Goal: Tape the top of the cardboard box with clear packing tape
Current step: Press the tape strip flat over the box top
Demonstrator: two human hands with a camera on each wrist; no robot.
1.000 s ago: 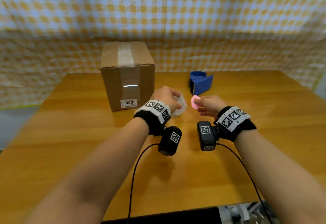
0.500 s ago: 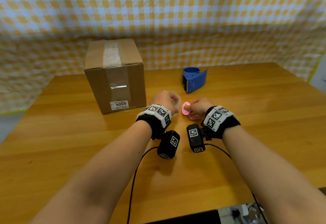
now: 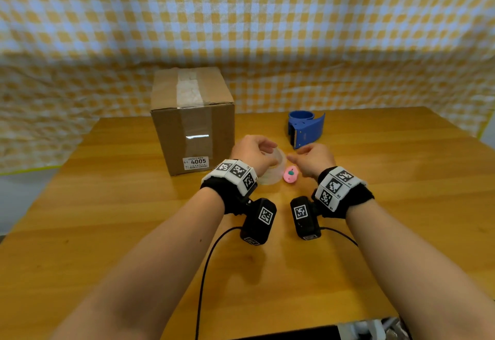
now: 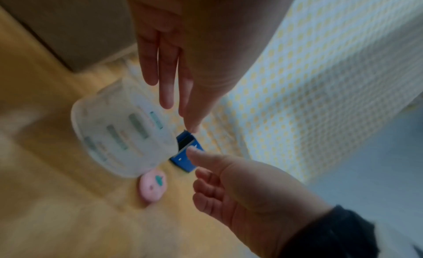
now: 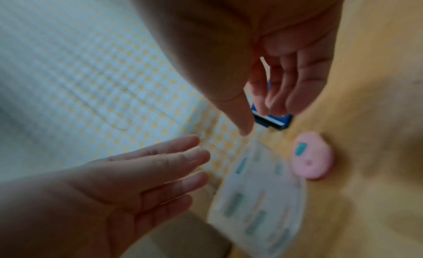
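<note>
The cardboard box [image 3: 191, 120] stands at the table's back left, a strip of clear tape along its top and down its front. A clear tape roll [image 3: 273, 169] lies on the table just right of the box, blurred in the left wrist view [image 4: 119, 137]. My left hand [image 3: 263, 149] hovers over the roll with straight fingers [image 4: 165, 92] and holds nothing. My right hand [image 3: 297, 156] is beside it, its relaxed fingers [image 5: 295, 92] empty. Between the hands a small pink disc [image 3: 290, 174] lies on the table.
A blue tape dispenser [image 3: 305, 128] stands behind the hands, right of the box. The wooden table [image 3: 107, 205] stretches to the front and both sides. A checked yellow and white cloth [image 3: 294, 44] hangs behind the table.
My left hand let go of the tape roll and my right hand let go of the pink disc; both things now lie on the table. Both hands have opened.
</note>
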